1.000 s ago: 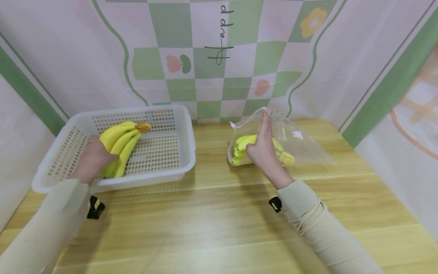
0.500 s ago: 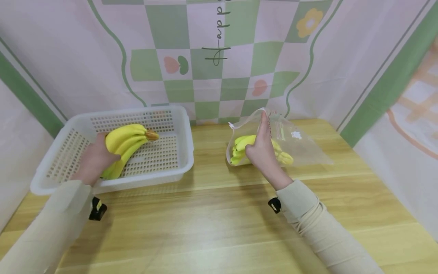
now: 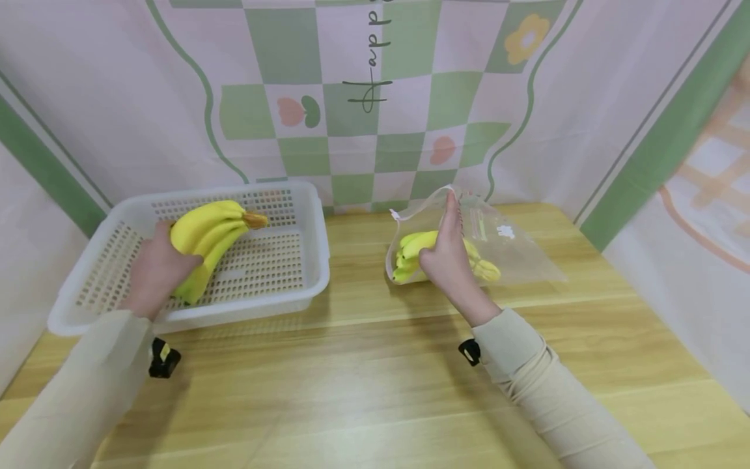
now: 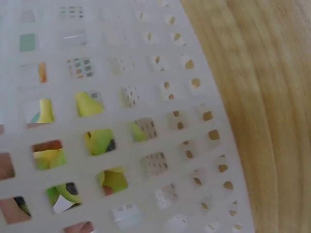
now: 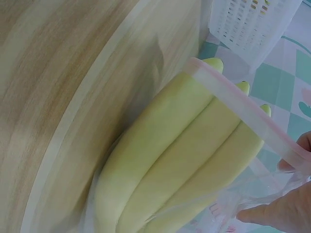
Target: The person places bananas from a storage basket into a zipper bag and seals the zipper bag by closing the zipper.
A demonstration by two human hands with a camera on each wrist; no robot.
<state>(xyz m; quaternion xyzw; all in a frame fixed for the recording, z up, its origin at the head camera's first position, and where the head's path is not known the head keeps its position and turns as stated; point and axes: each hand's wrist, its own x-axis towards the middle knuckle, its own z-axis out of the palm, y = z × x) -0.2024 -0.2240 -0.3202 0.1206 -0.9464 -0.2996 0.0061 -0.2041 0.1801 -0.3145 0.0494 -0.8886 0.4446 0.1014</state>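
My left hand [image 3: 159,268] grips a bunch of bananas [image 3: 212,236] inside the white plastic basket [image 3: 319,260], its stem end pointing right. In the left wrist view the basket wall [image 4: 160,114] fills most of the picture, and bits of yellow-green banana show through its holes. My right hand [image 3: 450,260] holds the rim of a clear zip bag [image 3: 521,257], thumb and fingers on the film near the mouth. Another banana bunch [image 5: 180,145] lies in that bag, its tips poking toward the mouth in the right wrist view.
Both the basket and the bag rest on a wood-grain table [image 3: 351,384]. Behind them hangs a checkered cloth [image 3: 351,98] with green and pink prints. The basket's raised right wall stands between the two bunches.
The bananas in my left hand have shifted and turned slightly within the basket, now a little higher. My right hand and the bag stay nearly still.
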